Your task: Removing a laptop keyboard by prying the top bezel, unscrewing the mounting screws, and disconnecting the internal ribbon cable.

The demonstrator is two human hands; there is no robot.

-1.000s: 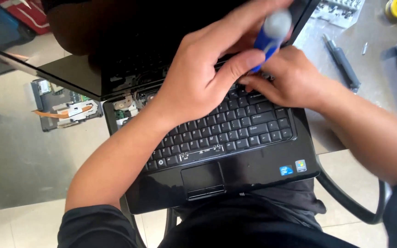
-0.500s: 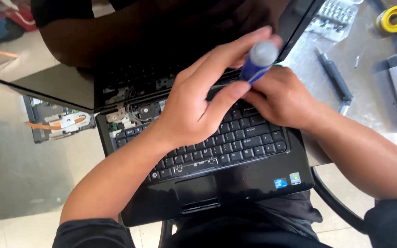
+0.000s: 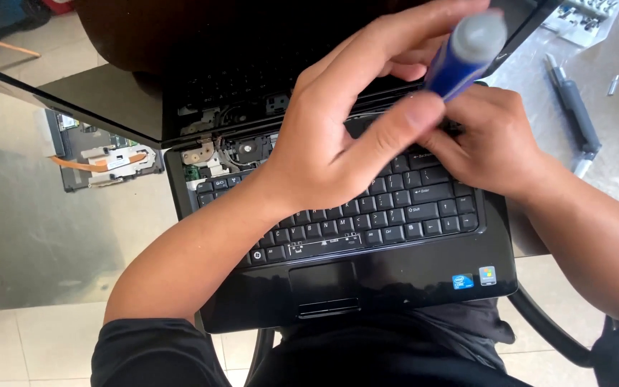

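- Two hands meet over the upper right part of a black laptop [image 3: 367, 287] that rests on the person's lap, its screen tilted back.
- The left hand [image 3: 338, 143] has its grip closed on a blue screwdriver handle [image 3: 463, 54]: thumb on the near side, fingers curled over the far side, the grey cap end pointing up toward the camera.
- Just under and to the right of that grip, the right hand [image 3: 492, 140] lies curled on the top rows of the keyboard [image 3: 367, 222]; its fingertips are hidden behind the handle, so I cannot tell whether its grip holds anything.
- To the left of the left grip, the strip above the keys is off and the bare hinge parts [image 3: 213, 150] show, metal and wires.
- Further left, on the glass surface [image 3: 51, 236], lies a dark removed part [image 3: 98, 158] with an orange ribbon across it.
- Well to the right of the right grip, a grey pen-shaped tool [image 3: 574, 115] lies on the surface, with a tray of small bits [image 3: 585, 14] beyond it.
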